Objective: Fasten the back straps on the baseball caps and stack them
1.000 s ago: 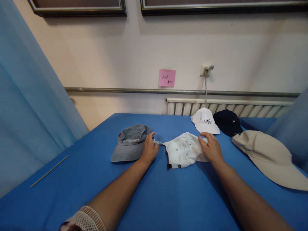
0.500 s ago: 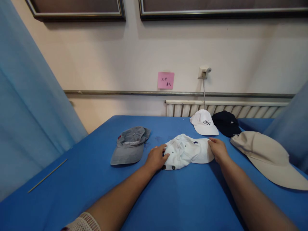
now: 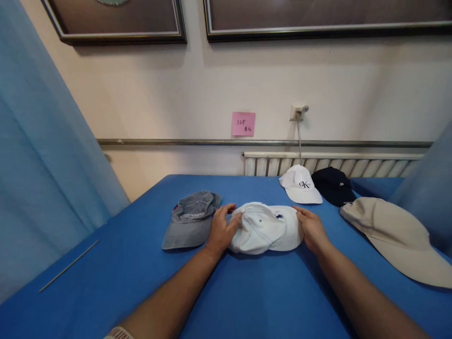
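A white baseball cap point(image 3: 259, 228) with a small dark blue emblem lies sideways between my hands, its brim toward the right. My right hand point(image 3: 312, 230) pinches the brim's outer edge, thumb and fingers closed on it. At the back of the crown, my left hand point(image 3: 221, 231) is curved around the cap, with the thumb over the fabric; part of its grip is hidden. Close to my left hand's other side sits a grey baseball cap point(image 3: 190, 221), its brim facing me.
Behind on the right stand a white cap with black letters point(image 3: 300, 186) and a black cap point(image 3: 332, 186). A large beige cap point(image 3: 391, 235) lies at the right. On the blue table cover point(image 3: 130, 287), a thin stick point(image 3: 68, 266) lies at the left. Blue curtains point(image 3: 45, 141) flank the table.
The white cap has shifted a little left and its crown is fuller and turned, hiding the back strap. Both my hands have moved left with it. The view has tilted slightly up.
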`<state>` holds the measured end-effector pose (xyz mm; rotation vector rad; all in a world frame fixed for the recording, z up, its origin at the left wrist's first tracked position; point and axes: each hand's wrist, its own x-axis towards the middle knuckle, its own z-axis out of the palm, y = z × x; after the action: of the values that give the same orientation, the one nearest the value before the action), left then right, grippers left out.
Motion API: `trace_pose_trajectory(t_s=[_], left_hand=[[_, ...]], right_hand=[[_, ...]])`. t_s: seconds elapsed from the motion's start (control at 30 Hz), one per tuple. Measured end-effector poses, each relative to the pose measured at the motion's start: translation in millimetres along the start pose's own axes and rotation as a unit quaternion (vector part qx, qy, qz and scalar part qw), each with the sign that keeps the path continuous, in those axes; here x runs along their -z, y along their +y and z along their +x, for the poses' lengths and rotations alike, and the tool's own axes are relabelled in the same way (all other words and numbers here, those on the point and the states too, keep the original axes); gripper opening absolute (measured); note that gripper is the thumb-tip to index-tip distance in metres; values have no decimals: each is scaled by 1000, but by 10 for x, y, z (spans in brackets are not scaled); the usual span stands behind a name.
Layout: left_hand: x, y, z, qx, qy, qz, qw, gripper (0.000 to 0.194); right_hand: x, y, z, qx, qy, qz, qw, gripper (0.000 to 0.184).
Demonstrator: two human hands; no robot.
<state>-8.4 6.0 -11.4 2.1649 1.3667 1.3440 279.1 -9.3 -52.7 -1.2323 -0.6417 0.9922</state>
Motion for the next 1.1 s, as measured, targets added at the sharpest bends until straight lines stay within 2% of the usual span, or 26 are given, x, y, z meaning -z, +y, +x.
trace_pose_trajectory(t_s=[0.07,0.17,0.27,0.4,0.47,0.53,0.63,0.77,1.1], left_hand=[[11,97,-44,-55,-47,28,997,36],[16,151,-58,-86,-79,59,991,27],[29,146,-32,-88,-79,74,990,28],[85,213,-23,-123,-33,65,990,25],[115,272,-35,-159,-53,85,982,27],[125,312,-50,-176,-102,123,971,28],[96,307,-63,-163,-151,162,961,29],[52,271,-56,-127,-166,194,958,35],[113,366,-31,-139,-244,299,912,17]], right_hand=[[-10,-11,-18,6,-4,-5,1000,37],[-12,-25,-40,-3,0,-37,999,36],[-13,-40,-62,-24,-5,-56,998,34],[-22,-69,-93,-31,-5,-65,997,34],[-25,-80,-101,-22,-1,-71,997,33],[-27,-80,-100,-14,-1,-77,997,33],[-26,-66,-90,-5,-1,-94,996,34],[-29,-59,-79,14,-1,-125,992,38],[9,-40,-45,76,-5,-206,976,35]])
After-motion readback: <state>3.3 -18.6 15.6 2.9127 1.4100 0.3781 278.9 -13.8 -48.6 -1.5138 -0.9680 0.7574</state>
